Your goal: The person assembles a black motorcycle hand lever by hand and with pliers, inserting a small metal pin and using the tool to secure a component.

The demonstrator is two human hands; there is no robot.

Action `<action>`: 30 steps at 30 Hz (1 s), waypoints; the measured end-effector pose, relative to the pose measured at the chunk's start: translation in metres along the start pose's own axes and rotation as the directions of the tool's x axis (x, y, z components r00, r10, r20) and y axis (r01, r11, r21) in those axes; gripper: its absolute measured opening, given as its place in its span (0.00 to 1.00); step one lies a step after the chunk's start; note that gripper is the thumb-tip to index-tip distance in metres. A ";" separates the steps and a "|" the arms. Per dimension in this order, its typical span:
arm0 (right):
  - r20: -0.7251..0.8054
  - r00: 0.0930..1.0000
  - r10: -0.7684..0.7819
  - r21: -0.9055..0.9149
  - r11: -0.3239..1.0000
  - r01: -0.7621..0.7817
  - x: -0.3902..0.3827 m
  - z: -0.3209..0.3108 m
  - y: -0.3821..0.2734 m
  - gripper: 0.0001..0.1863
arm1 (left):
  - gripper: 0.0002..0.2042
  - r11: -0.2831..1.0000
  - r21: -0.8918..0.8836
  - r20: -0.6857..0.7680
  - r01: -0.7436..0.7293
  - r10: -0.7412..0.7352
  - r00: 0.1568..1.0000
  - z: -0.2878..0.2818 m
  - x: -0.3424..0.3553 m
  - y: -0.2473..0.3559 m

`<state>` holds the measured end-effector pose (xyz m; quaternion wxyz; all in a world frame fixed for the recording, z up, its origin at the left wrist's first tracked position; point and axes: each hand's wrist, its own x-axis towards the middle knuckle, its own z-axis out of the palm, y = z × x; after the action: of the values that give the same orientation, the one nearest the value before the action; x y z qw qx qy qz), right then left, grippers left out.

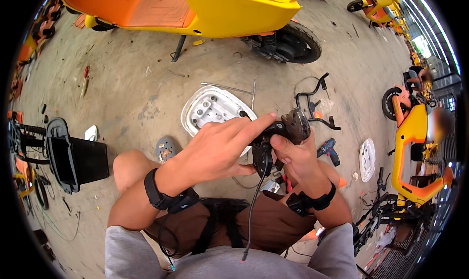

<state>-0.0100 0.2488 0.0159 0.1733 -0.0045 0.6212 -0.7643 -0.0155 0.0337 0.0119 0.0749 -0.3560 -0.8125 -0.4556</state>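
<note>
Before my chest I hold a black part with a rounded, scuffed, shiny end (296, 126) and a thin dark cable (252, 208) that hangs down to a small red tip. Its exact kind does not show. My left hand (220, 144) has its index finger stretched over the part's top and its thumb at the lower left side. Wrapped round the rounded end is my right hand (299, 154), its thumb pressed on the front. Below and beyond the hands, a white plastic shell (193, 108) with several round fittings lies on the floor, partly covered by my left hand.
A yellow and orange scooter (234, 15) stands ahead. A black bent tube frame (305, 100), a cordless drill (329, 151) and a white oval cover (367, 160) lie to the right. At left is a black bin (88, 159). Another yellow scooter (408, 156) stands far right, with a person (417, 76) beyond.
</note>
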 end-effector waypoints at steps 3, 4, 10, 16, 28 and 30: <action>-0.017 0.999 -0.043 -0.011 0.999 0.043 0.003 0.006 0.001 0.10 | 0.47 0.999 0.032 0.021 0.037 -0.038 0.999 -0.004 0.000 0.003; -0.005 0.999 -0.043 -0.012 0.999 0.043 0.003 0.005 0.001 0.10 | 0.47 0.999 0.031 -0.007 0.017 -0.016 1.000 -0.004 0.000 0.003; 0.014 0.999 -0.049 -0.006 0.999 0.049 0.002 0.006 -0.002 0.12 | 0.46 0.994 0.024 -0.117 -0.108 0.110 0.987 0.001 0.004 -0.004; 0.025 0.998 -0.049 0.025 0.999 0.048 0.001 0.010 -0.007 0.14 | 0.46 0.992 -0.037 -0.093 -0.117 0.113 0.989 0.002 0.002 -0.006; 0.032 0.998 -0.045 0.033 0.998 0.044 -0.002 0.005 -0.009 0.15 | 0.47 0.982 -0.171 -0.032 -0.077 0.072 0.997 0.006 0.001 -0.005; 0.043 0.999 -0.017 0.002 1.000 0.016 -0.003 0.003 -0.011 0.15 | 0.48 0.980 -0.177 -0.052 -0.087 0.079 0.996 0.008 0.001 -0.005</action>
<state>-0.0097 0.2490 0.0277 0.1804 -0.0260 0.6166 -0.7659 -0.0178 0.0388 0.0040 0.0796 -0.3845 -0.7509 -0.5310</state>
